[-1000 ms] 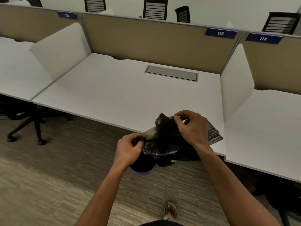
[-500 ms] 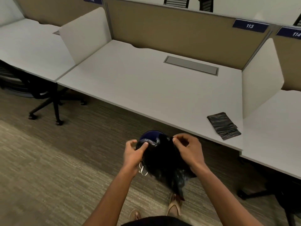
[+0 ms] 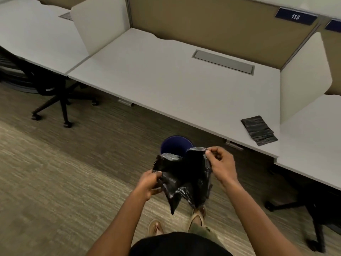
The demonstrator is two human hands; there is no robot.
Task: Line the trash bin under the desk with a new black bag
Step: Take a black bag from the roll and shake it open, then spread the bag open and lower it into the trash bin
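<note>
A crumpled black bag (image 3: 186, 178) hangs between my two hands above the carpet. My left hand (image 3: 149, 182) pinches its left edge and my right hand (image 3: 220, 164) pinches its upper right edge, spreading the top apart. Just beyond the bag a round blue trash bin (image 3: 175, 144) stands on the floor in front of the desk edge; the bag hides its near side. A flat stack of folded black bags (image 3: 259, 130) lies on the white desk (image 3: 166, 74) at its right front corner.
White dividers and tan panels fence off desk 113. A black office chair (image 3: 55, 93) stands under the left desk and another chair base (image 3: 304, 206) under the right one. My sandalled feet (image 3: 197, 217) are on the carpet below the bag.
The bag has come down off the desk edge toward the floor and is spread wider between my hands. The view has tilted down, so the stack of bags and the bin show fully.
</note>
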